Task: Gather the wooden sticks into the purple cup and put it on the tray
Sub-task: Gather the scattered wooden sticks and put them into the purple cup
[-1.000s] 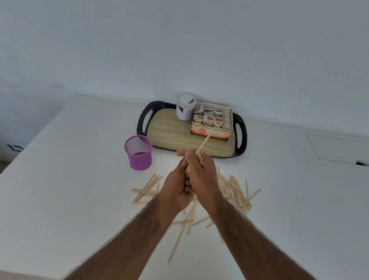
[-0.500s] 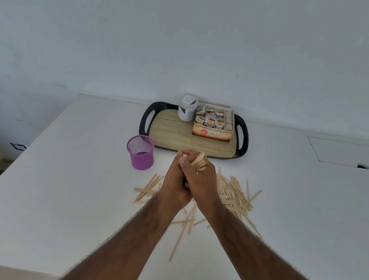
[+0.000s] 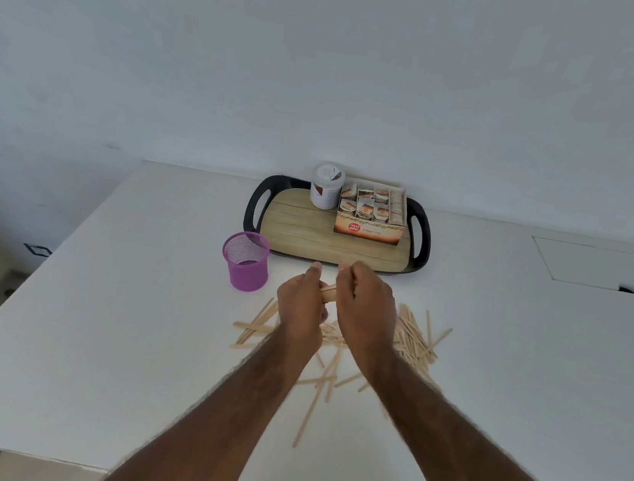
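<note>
Many loose wooden sticks point(image 3: 413, 338) lie scattered on the white table, partly hidden under my forearms. A small bundle of sticks point(image 3: 329, 293) spans between my two hands. My left hand point(image 3: 301, 306) grips its left end and my right hand point(image 3: 365, 306) grips its right end, both held just above the pile. The purple mesh cup point(image 3: 245, 266) stands upright and looks empty, a short way to the left of my left hand. The black-rimmed tray point(image 3: 300, 234) with a wood-look floor sits behind the hands, against the wall.
On the tray stand a white jar point(image 3: 326, 190) at the back and a box of tea sachets point(image 3: 371, 217) on the right. The table point(image 3: 118, 316) drops off at its left and near edges. A flush hatch point(image 3: 607, 268) is set in its right part.
The hands have drawn apart from a tight clasp. The bundle, which pointed up and away, now lies level between them. The camera has shifted slightly.
</note>
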The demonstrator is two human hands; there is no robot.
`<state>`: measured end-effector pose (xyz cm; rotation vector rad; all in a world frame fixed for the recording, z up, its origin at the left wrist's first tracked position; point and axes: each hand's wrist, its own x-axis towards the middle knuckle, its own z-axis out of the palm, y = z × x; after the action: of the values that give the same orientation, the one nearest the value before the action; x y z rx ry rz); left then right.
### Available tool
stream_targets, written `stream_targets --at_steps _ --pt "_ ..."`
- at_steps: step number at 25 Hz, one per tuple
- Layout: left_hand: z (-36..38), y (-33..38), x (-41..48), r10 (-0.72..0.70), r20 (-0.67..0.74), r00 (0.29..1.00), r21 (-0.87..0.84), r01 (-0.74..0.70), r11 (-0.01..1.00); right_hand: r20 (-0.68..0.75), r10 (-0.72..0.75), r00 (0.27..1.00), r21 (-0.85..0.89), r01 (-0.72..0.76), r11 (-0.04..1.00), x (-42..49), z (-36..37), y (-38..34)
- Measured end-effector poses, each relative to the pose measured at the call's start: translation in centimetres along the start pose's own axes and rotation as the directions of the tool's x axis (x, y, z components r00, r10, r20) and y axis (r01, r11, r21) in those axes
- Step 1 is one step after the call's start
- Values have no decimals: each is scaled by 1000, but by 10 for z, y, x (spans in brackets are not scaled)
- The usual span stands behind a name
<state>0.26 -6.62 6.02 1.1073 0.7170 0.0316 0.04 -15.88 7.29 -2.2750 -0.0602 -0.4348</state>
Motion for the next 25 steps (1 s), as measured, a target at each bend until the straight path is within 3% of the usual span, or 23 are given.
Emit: stream_targets --at_steps 3,5,6,8,9,12,14,17,20,21,23,25 --pt "0 -5 -2 178 -50 983 216 -163 963 111 277 955 -28 -275 961 3 -2 8" --pt "-3 -8 -1 317 -62 947 342 -278 898 339 406 849 -54 -413 909 5 -3 10" --pt "-5 -10 -1 344 -54 937 380 -300 875 408 469 784 -33 -501 865 8 -2 12" --pt "-9 -12 0 314 0 950 447 -281 849 476 565 674 178 -703 689 9 -3 13" --pt "-11 -11 1 261 50 964 484 -252 838 474 581 662 246 -733 634 8 -3 16" --pt "-22 -4 5 71 205 976 544 -174 821 405 582 705 320 -705 633 4 -2 27" --pt "-29 -1 5 19 278 960 487 -158 859 351 582 733 353 -679 643 3 0 36" --pt "-34 0 4 35 308 951 383 -158 910 282 524 804 349 -594 724 3 4 42" --pt "-39 7 6 109 267 958 397 -212 893 267 392 880 319 -465 826 -3 5 51" --pt "-43 16 9 145 251 957 412 -242 879 234 329 915 236 -381 894 -7 1 61" --pt "-57 47 21 250 221 943 498 -329 802 180 155 971 -161 -126 979 -17 -10 92" --pt "-76 89 38 396 233 888 700 -436 566 195 83 977 -502 27 864 -26 -19 129"
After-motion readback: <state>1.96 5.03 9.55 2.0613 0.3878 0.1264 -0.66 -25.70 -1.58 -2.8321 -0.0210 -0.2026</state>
